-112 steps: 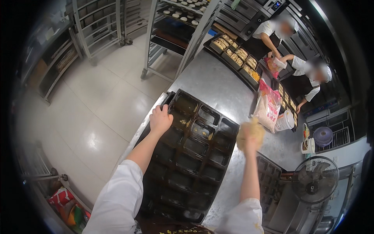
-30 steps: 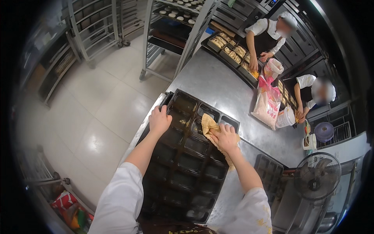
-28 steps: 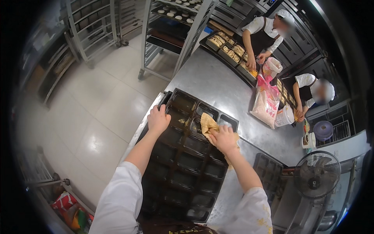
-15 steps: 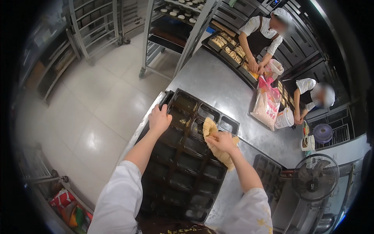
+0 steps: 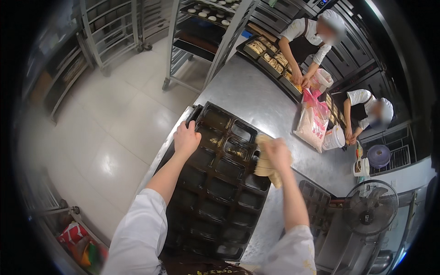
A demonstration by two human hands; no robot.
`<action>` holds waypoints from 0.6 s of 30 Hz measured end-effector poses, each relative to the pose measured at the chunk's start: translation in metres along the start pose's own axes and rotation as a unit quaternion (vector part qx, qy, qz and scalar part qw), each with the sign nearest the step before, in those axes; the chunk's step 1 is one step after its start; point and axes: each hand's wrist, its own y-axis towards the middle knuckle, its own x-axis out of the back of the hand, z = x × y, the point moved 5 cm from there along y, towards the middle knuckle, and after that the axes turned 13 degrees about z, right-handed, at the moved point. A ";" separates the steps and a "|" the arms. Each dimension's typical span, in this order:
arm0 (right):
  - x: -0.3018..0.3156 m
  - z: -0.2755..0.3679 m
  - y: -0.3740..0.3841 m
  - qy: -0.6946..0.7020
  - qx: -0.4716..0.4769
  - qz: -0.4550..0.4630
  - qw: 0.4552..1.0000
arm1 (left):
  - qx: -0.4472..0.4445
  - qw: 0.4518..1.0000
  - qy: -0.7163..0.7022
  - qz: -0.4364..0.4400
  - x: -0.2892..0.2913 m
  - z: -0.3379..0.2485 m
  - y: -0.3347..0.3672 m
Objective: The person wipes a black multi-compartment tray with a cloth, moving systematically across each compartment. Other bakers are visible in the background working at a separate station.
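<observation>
A dark baking pan [image 5: 219, 189] with several rectangular wells lies on the metal table in front of me. My left hand [image 5: 187, 139] grips its far left rim, fingers curled over the edge. Bunched in my right hand [image 5: 278, 155] is a tan cloth [image 5: 265, 167], which hangs over the wells along the pan's right side and covers part of them. Pale crumbs [image 5: 237, 151] lie in a well between my hands, and more are in the well nearer my left hand.
A rack [image 5: 215, 59] with trays of pale dough pieces stands beyond the table [image 5: 247, 98]. Across it, two co-workers handle filled pans [image 5: 274, 62]. A pink-and-clear bag [image 5: 313, 121] and white bucket [image 5: 334, 137] stand at right, near another pan [image 5: 313, 201] and a fan [image 5: 370, 208].
My right hand has moved right with the cloth, from the far middle wells to the pan's right side, uncovering the well with crumbs. The left hand stays at the rim.
</observation>
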 end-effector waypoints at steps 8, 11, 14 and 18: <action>-0.112 0.036 -0.002 0.067 0.078 0.014 0.995 | -0.009 0.999 -0.021 0.022 -0.002 -0.005 -0.002; -0.113 0.035 -0.001 0.094 0.078 0.013 0.992 | -0.008 1.000 -0.016 0.010 0.001 -0.004 0.000; -0.117 0.036 0.006 0.153 0.101 0.012 0.983 | -0.006 1.000 -0.005 0.009 -0.002 -0.008 0.000; -0.103 0.049 0.015 0.020 0.192 0.133 0.972 | 0.001 0.999 -0.022 0.035 -0.002 -0.001 -0.001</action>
